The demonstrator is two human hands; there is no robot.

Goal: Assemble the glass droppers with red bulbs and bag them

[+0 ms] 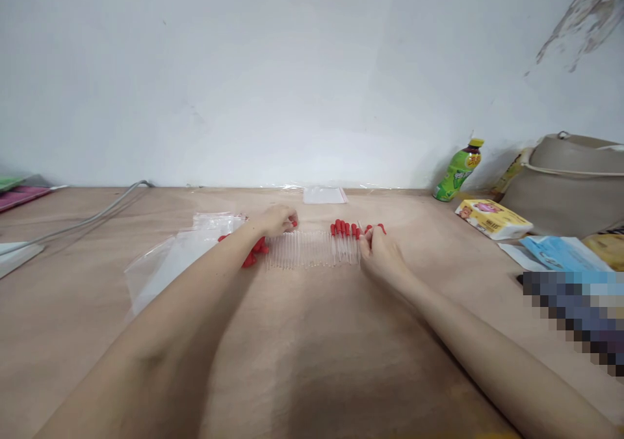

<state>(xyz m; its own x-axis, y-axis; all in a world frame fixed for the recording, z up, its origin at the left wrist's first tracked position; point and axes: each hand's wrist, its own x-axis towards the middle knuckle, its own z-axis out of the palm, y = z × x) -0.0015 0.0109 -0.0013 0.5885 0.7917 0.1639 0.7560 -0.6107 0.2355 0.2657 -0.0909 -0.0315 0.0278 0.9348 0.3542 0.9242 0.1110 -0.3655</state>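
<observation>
A row of thin clear tubes (302, 250) lies side by side on the wooden table. Red caps (344, 228) sit on several tubes at the row's right end. My left hand (283, 220) is above the row's left part, its fingers pinched on a small red cap. At the right end, my right hand (380, 249) is closed around a thin clear tube, with red caps showing just behind the fingers. Loose red caps (253, 254) are piled beside the row's left end, partly hidden by my left forearm.
Clear plastic bags (168, 266) lie at the left, and a small white packet (324, 196) is near the wall. Along the right stand a green bottle (458, 171), a yellow tissue pack (493, 218), a blue packet (565, 253) and a grey bag (570, 179). A cable (104, 212) runs at the left.
</observation>
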